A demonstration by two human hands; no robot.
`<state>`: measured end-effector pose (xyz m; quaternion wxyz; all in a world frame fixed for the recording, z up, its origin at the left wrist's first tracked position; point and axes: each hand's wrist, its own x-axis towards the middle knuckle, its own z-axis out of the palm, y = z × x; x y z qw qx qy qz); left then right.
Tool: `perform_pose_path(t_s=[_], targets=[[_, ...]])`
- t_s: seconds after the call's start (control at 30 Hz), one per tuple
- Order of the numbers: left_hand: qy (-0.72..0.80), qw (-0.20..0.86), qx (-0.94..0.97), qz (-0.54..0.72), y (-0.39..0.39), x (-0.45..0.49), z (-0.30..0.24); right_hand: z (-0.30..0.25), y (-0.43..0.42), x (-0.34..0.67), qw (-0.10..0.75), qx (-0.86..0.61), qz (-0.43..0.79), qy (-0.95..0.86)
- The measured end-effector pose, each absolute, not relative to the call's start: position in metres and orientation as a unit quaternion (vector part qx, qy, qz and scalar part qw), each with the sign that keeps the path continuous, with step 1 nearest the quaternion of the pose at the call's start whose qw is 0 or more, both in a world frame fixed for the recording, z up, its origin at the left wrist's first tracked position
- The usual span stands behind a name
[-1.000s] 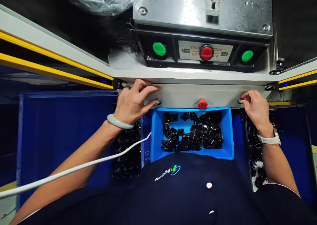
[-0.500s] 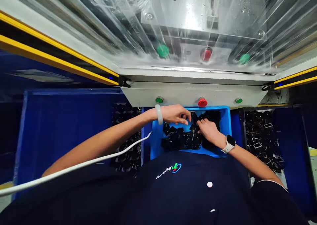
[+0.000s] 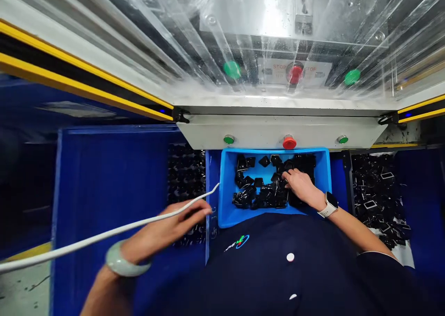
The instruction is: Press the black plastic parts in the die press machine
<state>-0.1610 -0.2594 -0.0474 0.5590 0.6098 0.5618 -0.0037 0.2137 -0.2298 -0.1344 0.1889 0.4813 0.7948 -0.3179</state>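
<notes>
The right hand, with a white-strap watch on its wrist, is inside the bright blue plastic bin, resting on the heap of small glossy black plastic parts. Its fingers are curled and point left, along the long side of the bin, but I cannot tell if they have hold of a part. This hand is much nearer to the heap. The left hand, with a pale green bangle, is outside the bin, just beyond its left wall, over dark parts in a deep blue tray. Its fingers are half open and a little blurred, and it seems to hold nothing. A thin white cable passes over this hand toward the bin's left wall. To the right of the bin lies another pile of black parts.
</notes>
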Motion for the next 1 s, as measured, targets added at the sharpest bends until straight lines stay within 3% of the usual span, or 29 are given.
perform_pose_path(t_s=[0.13, 0.37, 0.5, 0.57, 0.67, 0.83, 1.0], targets=[[0.446, 0.617, 0.647, 0.041, -0.260, -0.066, -0.064, -0.132, -0.226, 0.215, 0.176, 0.496, -0.326, 0.785], [0.488, 0.521, 0.698, 0.050, -0.256, 0.007, -0.132, -0.117, -0.232, 0.233, 0.115, 0.545, -0.330, 0.762], [0.480, 0.572, 0.659, 0.092, -0.245, -0.008, -0.125, -0.111, -0.234, 0.240, -0.063, 0.586, -0.372, 0.717], [0.491, 0.644, 0.564, 0.162, -0.232, -0.012, -0.114, -0.105, -0.231, 0.239, -0.180, 0.604, -0.398, 0.666], [0.497, 0.735, 0.381, 0.259, -0.215, -0.007, -0.101, -0.090, -0.224, 0.236, -0.283, 0.627, -0.408, 0.600], [0.470, 0.818, 0.223, 0.247, -0.212, 0.004, -0.100, -0.067, -0.215, 0.239, -0.346, 0.650, -0.417, 0.533], [0.464, 0.805, 0.188, 0.318, -0.216, 0.011, -0.095, -0.059, -0.218, 0.239, -0.377, 0.646, -0.469, 0.469]])
